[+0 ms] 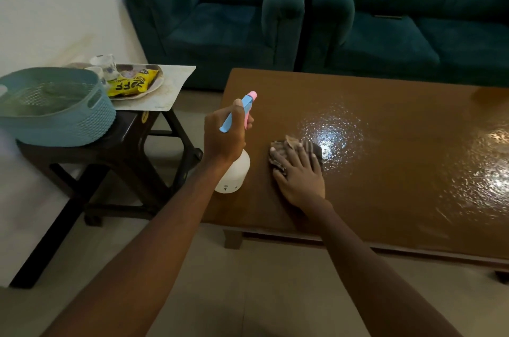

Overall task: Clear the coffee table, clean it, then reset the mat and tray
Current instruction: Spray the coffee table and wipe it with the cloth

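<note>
- Two bare forearms (137, 254) reach in from the bottom edge over the pale tiled floor (261, 295).
- At far left, a round light-blue plastic basket (55, 116) with a woven pattern sits on a dark, low stool (129, 127).
- Just behind the basket stand white ceramic cups (106, 61) with a floral print.
- Beside them, a pale oval tray (154, 86) carries a yellow snack packet (132, 84).
- The tray rests on a cream rectangular mat (173, 83), which lies on the stool and overhangs its far edge.
- The left hand (224, 134) is wrapped around the neck of a white plastic spray bottle (234, 174) with a blue trigger and pink nozzle, held in the air at the left edge of the counter.
- The right hand (300, 174) lies flat with fingers spread, pressing a dark striped cloth (278, 148) against the counter.
- The brown, glossy wooden counter (385, 105) carries only the cloth.
- A wet patch (333, 135) of droplets glints just right of the cloth; more wetness shines near the right edge.
- Behind the counter stand a dark teal velvet armchair (220, 19) and, to its right, a matching sofa (413, 19).
</note>
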The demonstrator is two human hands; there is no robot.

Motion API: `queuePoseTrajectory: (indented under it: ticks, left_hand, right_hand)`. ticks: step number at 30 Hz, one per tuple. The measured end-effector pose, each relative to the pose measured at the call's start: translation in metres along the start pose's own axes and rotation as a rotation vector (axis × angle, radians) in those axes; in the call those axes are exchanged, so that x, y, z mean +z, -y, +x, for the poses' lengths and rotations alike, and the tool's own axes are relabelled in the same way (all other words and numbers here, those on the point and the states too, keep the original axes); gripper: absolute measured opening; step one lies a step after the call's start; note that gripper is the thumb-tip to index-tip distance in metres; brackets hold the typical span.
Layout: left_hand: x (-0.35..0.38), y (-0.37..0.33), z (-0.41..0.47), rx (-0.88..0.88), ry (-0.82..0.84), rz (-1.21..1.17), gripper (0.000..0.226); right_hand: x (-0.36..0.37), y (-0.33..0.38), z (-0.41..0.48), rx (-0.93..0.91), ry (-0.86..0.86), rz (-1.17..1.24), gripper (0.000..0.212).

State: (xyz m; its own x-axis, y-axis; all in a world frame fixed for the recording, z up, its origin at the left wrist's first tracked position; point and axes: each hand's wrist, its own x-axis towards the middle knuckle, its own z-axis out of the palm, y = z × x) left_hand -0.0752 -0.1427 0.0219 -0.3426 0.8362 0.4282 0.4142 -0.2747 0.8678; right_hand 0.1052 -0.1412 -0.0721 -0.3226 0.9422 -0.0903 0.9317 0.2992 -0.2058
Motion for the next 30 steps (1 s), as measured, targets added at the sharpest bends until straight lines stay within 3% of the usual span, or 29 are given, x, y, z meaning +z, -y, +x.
queuePoseTrajectory:
  ticks: [5,10,16,22,30]
  left_hand:
    - [-0.006,0.010,0.000,0.041,-0.095,-0.016,0.050]
    - [-0.017,0.020,-0.004,0.015,-0.089,-0.128,0.038]
    - [-0.018,0.024,-0.008,0.063,-0.017,-0.092,0.009]
    - [-0.023,0.038,-0.013,0.112,0.040,-0.033,0.015]
    - [-0.020,0.038,-0.017,0.157,-0.023,-0.037,0.019]
  right_hand:
    - [0.000,-0.002,-0.004,-0.052,-0.006,0.004,0.071]
    - [0.004,0.014,0.008,0.058,-0.028,-0.013,0.058]
    - [0.012,0.022,-0.007,0.096,-0.038,-0.032,0.059]
    - [0.015,0.025,-0.030,0.099,-0.049,0.000,0.063]
    - [0.014,0.023,-0.027,0.092,-0.014,0.034,0.061]
